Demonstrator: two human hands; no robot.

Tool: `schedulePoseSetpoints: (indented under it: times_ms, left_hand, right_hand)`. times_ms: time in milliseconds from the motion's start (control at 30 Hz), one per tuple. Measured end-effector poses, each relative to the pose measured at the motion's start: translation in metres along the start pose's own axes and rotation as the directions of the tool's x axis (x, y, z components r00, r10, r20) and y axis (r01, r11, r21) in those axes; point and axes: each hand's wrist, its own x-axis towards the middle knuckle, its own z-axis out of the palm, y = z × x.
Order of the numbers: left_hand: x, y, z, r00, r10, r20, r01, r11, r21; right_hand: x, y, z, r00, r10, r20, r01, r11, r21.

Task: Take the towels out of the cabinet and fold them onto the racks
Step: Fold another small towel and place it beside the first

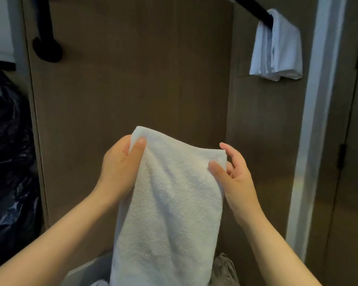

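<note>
The left hand [120,168] and right hand [234,172] each pinch a top corner of the white towel [170,203] with thumb and fingers [225,147], near a rack [254,9].

The white towel [170,203] is thick terry cloth with a nubbly, matt pile. The folded towel [277,46] on the black bar [250,6] looks thinner and smoother; the bar is matt. The wall panel [132,79] is brown, matt and wood-grained. The black plastic bag [8,162] is crinkled and glossy.
</note>
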Motion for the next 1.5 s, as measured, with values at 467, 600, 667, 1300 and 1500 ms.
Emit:
schedulePoseSetpoints:
  times_ms: [467, 600, 667, 1300, 1500]
  left_hand:
    - [0.021, 0.038, 0.091, 0.987, 0.159, -0.022, -0.160, 0.983, -0.085]
    - [0.038, 0.059, 0.118, 0.969, 0.242, -0.048, -0.244, 0.969, -0.039]
    - [0.045, 0.070, 0.129, 0.957, 0.283, -0.059, -0.284, 0.959, -0.014]
    - [0.140, 0.136, 0.185, 0.983, 0.176, 0.055, -0.164, 0.970, -0.180]
    - [0.165, 0.152, 0.191, 0.970, 0.233, 0.062, -0.199, 0.919, -0.341]
  right_hand:
    - [0.055, -0.024, -0.098, 0.978, -0.181, -0.108, 0.179, 0.983, -0.026]
    - [0.099, -0.040, -0.131, 0.922, -0.364, -0.128, 0.341, 0.924, -0.171]
    - [0.122, -0.048, -0.146, 0.906, -0.407, -0.115, 0.377, 0.901, -0.217]
    - [0.245, -0.087, -0.206, 0.998, -0.063, -0.025, 0.061, 0.994, -0.089]
    - [0.256, -0.076, -0.188, 0.929, -0.364, -0.067, 0.364, 0.931, -0.005]
